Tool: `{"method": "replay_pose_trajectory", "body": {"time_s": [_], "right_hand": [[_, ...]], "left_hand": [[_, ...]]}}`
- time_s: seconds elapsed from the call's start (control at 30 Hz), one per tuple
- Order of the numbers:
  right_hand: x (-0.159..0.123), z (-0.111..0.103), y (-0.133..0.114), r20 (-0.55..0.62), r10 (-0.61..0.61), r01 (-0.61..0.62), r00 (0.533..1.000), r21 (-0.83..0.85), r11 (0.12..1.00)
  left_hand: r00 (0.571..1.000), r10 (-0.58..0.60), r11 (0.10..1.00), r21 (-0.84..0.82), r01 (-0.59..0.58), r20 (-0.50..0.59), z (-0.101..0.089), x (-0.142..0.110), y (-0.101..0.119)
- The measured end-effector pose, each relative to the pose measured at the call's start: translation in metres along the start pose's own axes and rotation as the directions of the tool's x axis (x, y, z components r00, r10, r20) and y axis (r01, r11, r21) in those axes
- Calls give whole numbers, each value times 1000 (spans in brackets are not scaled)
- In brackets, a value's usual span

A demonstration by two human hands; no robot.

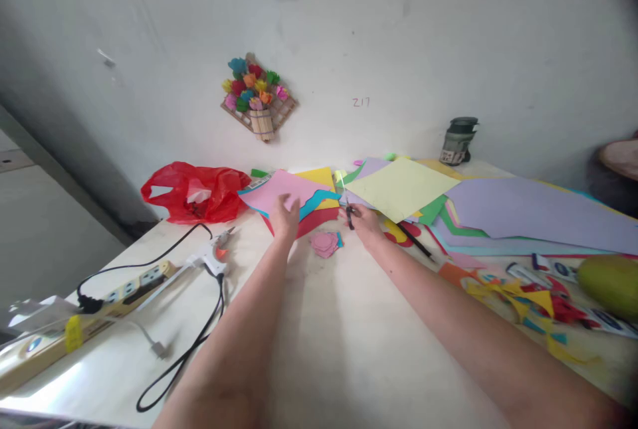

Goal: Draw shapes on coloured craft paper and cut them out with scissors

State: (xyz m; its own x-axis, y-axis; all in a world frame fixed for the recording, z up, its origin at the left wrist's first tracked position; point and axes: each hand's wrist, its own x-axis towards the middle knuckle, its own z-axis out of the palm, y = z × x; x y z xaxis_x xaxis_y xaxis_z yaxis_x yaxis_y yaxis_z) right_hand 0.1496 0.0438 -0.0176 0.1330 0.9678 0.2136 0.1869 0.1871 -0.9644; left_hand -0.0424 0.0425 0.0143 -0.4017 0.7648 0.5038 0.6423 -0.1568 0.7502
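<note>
My left hand (286, 218) rests at the near edge of a pink paper sheet (293, 184), fingers apart and not closed round anything I can see. Beneath that sheet lie blue paper (315, 200), yellow paper (323, 178) and red paper (319, 222). In my right hand (365, 222) is a pair of scissors (349, 216), its blades pointing away toward the wall. A pale yellow sheet (403, 186) lies just beyond this hand. Between my wrists sits a small stack of pink paper cutouts (325, 244), with a bit of blue showing at its side.
At left are a red plastic bag (197, 191), a glue gun (215, 256) with its cord, and a power strip (124, 296). Purple paper (528, 210), paper scraps (523, 299) and a green round object (611, 283) lie right. A bottle (457, 142) stands by the wall.
</note>
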Motion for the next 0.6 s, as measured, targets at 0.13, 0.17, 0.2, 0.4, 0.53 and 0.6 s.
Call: {"method": "replay_pose_trajectory", "body": {"time_s": [0.13,0.17,0.2,0.4,0.53,0.6], "right_hand": [[-3,-7,-7,15,102,-102,995,234,967],[-4,-9,-9,37,114,-120,993,239,964],[-6,-11,-10,58,123,-133,991,241,961],[-18,-21,-19,47,152,-159,987,253,954],[-22,-33,-34,-73,163,-131,984,325,936],[-22,-42,-41,-142,157,-98,977,354,930]], "left_hand": [[685,329,943,-265,-201,650,3,-32,13],[629,361,933,-258,-252,689,2,-38,13],[585,374,924,-236,-300,719,2,-43,12],[558,441,868,-176,-465,703,12,-63,11],[606,453,859,-137,-494,653,24,-69,19],[646,427,866,-81,-493,633,29,-71,24]]}}
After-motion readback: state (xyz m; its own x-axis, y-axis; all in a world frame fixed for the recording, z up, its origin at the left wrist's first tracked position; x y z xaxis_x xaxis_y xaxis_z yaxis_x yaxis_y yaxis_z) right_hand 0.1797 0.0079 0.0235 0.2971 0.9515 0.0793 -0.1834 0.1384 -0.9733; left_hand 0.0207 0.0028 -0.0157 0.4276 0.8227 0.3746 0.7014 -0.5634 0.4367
